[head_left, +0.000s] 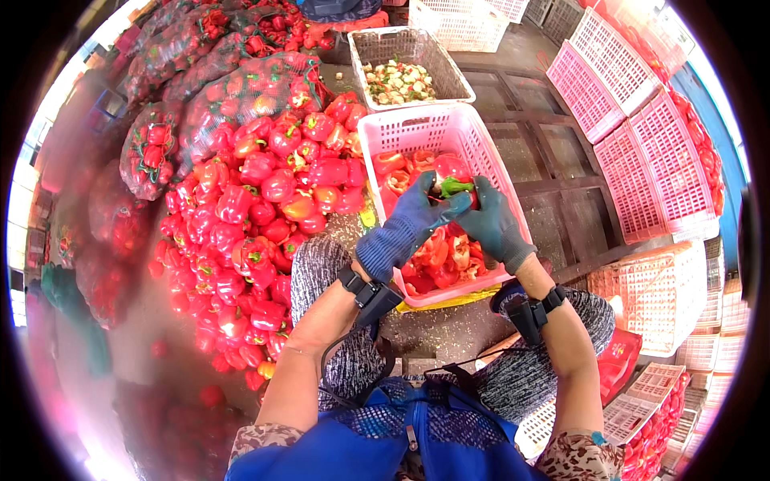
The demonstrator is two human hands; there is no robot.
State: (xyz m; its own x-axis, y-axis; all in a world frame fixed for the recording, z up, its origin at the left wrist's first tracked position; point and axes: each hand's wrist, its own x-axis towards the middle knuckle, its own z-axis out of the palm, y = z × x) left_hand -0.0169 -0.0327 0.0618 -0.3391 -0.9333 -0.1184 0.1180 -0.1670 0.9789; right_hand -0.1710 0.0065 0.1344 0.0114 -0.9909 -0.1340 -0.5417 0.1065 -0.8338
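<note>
- Left hand [413, 216], in a blue-grey glove, was curled around a red pepper [453, 172], fingers closed on its near side.
- Right hand [493, 224], in a dark teal glove, gripped the same pepper from the other side; thumb sat close by the green stem [455, 187].
- Pepper was held between both hands, just above the pink crate [377, 132], over its middle.
- Both wrists carried black strapped devices with cables running back toward the person's blue apron [393, 445].
- Pink crate sat directly before the knees; it held cut red pepper pieces [441, 256], cores gone, partly hidden by the hands.
- Beyond it stood a grey basket [365, 48] holding pale and green trimmings [399, 82].
- To the left, a large heap of whole red peppers [257, 216] lay on the floor, touching the crate's left wall.
- Behind the heap were net sacks of peppers [224, 96], stacked.
- To the right, empty pink crates [634, 120] leaned in a row; white crates [650, 297] stood nearer.
</note>
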